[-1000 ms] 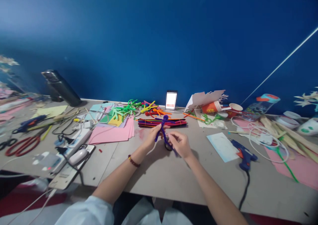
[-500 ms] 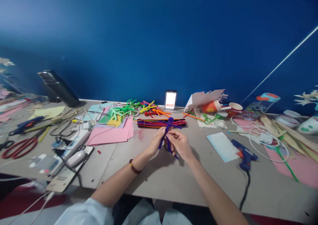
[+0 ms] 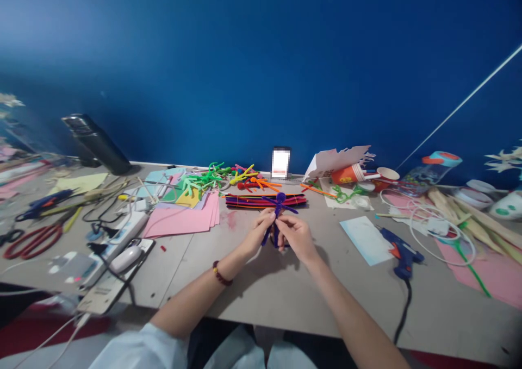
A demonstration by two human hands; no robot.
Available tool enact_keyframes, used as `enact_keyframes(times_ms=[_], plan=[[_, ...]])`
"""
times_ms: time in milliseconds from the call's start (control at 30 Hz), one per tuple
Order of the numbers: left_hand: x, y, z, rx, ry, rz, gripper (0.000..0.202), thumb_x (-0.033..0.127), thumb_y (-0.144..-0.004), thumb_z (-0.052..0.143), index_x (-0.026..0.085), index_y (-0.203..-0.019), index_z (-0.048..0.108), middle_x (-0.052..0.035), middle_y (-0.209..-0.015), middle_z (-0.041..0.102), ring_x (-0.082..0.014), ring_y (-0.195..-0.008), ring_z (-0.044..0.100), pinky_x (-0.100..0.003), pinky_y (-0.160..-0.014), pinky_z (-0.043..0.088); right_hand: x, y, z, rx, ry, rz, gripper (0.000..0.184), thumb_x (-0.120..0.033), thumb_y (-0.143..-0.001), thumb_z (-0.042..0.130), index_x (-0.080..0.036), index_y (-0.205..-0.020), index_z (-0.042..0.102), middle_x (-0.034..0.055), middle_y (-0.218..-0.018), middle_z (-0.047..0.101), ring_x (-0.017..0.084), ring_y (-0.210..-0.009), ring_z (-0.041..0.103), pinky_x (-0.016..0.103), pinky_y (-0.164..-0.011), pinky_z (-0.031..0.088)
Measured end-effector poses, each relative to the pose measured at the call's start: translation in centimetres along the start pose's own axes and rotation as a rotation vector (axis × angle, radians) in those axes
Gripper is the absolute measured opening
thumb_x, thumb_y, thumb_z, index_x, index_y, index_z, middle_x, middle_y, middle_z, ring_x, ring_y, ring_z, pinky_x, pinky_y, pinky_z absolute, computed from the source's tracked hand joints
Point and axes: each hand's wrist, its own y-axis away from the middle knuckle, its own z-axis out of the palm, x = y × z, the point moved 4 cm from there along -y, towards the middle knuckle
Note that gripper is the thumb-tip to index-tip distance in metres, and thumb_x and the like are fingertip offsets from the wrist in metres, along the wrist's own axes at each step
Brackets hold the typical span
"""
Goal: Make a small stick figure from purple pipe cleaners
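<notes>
The left hand (image 3: 259, 233) and the right hand (image 3: 297, 237) meet over the middle of the table, both half closed, with thumbs and fingertips pinching a purple pipe-cleaner figure (image 3: 279, 205). The figure stands upright above the hands, its round head and spread arms showing against a stack of pipe cleaners (image 3: 248, 200) farther back. Its lower end is buried in the fingers, so I cannot tell which strand each hand has hold of. The step in hand looks like shaping or twisting the figure's lower half, and any further bending there calls for a steady pinch from both hands. Behind everything rises a blue wall (image 3: 261, 70). The long grey table (image 3: 261, 304) holds sheets of pink paper (image 3: 179, 222) left of the hands, with a pile of green, yellow and orange pipe-cleaner figures (image 3: 204, 180) beyond them. A white power strip (image 3: 122, 237) and red-handled scissors (image 3: 32, 243) lie farther left. To the right sit a blue glue gun (image 3: 402, 257) and tipped paper cups (image 3: 346, 174). A beaded bracelet (image 3: 221, 274) circles the left wrist.
</notes>
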Motion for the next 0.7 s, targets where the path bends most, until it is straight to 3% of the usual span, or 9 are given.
enact_keyframes(times_ms=[333, 533, 700], plan=[[-0.3, 0.0, 0.0, -0.001, 0.051, -0.024, 0.032, 0.042, -0.08, 0.055, 0.012, -0.071, 0.063, -0.0033, -0.084, 0.05, -0.0091, -0.063, 0.045, -0.022, -0.056, 0.037, 0.5, -0.3, -0.2, 0.006, -0.033, -0.004, 0.028, -0.043, -0.073, 0.061, -0.015, -0.075, 0.061, -0.0045, -0.039, 0.055, 0.01, -0.029, 0.049, 0.019, -0.033, 0.045], [0.3, 0.0, 0.1, -0.01, 0.045, 0.013, 0.029, 0.04, -0.082, 0.054, 0.015, -0.085, 0.068, -0.0066, -0.095, 0.056, -0.0155, -0.085, 0.052, -0.023, -0.073, 0.041, 1.0, -0.5, 0.0, -0.002, -0.114, 0.054, 0.031, -0.046, -0.07, 0.063, -0.015, -0.074, 0.062, -0.0035, -0.037, 0.055, 0.01, -0.029, 0.049, 0.02, -0.033, 0.044], [-0.2, -0.2, 0.1, -0.028, 0.135, -0.029, 0.03, 0.039, -0.082, 0.054, 0.015, -0.091, 0.068, -0.0072, -0.1, 0.058, -0.0169, -0.091, 0.054, -0.025, -0.08, 0.041, 1.1, -0.8, 0.0, -0.034, -0.22, 0.138, 0.031, -0.044, -0.066, 0.068, -0.014, -0.07, 0.061, -0.0016, -0.037, 0.056, 0.01, -0.029, 0.049, 0.018, -0.033, 0.042]])
